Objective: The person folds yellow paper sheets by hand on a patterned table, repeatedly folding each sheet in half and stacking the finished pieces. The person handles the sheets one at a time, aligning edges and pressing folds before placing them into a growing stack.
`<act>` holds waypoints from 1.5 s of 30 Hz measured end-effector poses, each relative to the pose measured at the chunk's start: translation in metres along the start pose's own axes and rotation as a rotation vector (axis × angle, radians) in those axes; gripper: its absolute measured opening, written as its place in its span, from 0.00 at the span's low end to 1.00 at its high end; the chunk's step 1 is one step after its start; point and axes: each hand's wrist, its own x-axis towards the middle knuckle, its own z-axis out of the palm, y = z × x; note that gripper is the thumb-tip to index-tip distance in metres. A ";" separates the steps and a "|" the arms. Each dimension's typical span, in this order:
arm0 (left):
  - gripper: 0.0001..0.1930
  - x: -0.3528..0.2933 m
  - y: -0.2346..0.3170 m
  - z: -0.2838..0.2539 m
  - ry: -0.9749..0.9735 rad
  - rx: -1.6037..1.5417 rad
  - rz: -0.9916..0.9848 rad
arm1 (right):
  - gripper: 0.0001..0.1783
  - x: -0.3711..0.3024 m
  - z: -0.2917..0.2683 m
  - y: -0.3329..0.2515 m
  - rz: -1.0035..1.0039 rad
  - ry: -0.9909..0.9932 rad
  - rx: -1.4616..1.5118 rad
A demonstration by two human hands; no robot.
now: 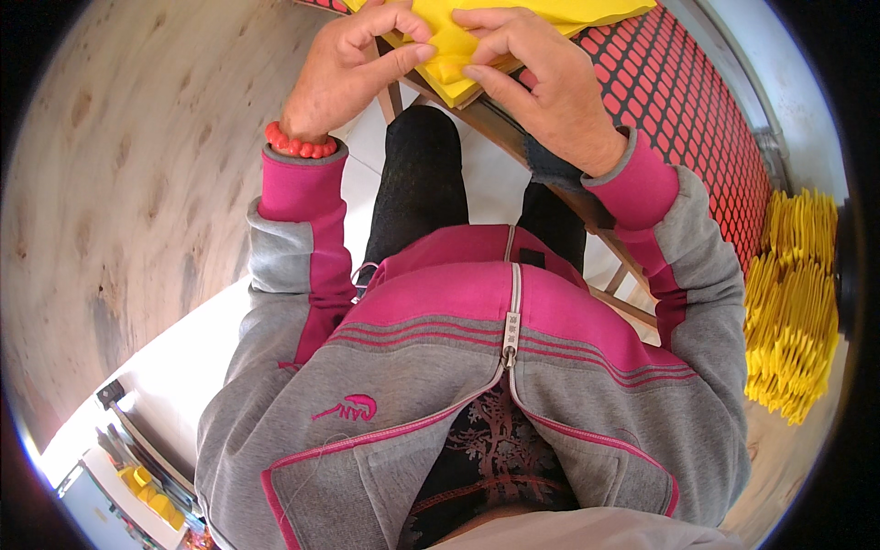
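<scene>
At the edge of the red-and-black surface (683, 101), our left hand (353, 69) and right hand (555, 87) face each other over a yellow sheet's (449, 41) near corner, likely steadying both sides; whether either grip clamps it, we cannot tell.

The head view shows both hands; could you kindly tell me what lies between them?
In the head view, a yellow sheet lies between the left hand and the right hand.
</scene>
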 end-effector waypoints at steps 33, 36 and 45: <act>0.05 0.001 -0.031 0.003 0.093 -0.099 0.101 | 0.08 -0.007 0.005 0.004 -0.021 0.037 -0.077; 0.04 0.001 -0.031 0.008 0.129 -0.159 0.049 | 0.09 -0.006 0.004 0.004 -0.002 0.056 -0.015; 0.05 -0.001 -0.036 0.010 0.171 -0.262 0.043 | 0.07 0.002 0.002 -0.001 0.061 0.054 0.042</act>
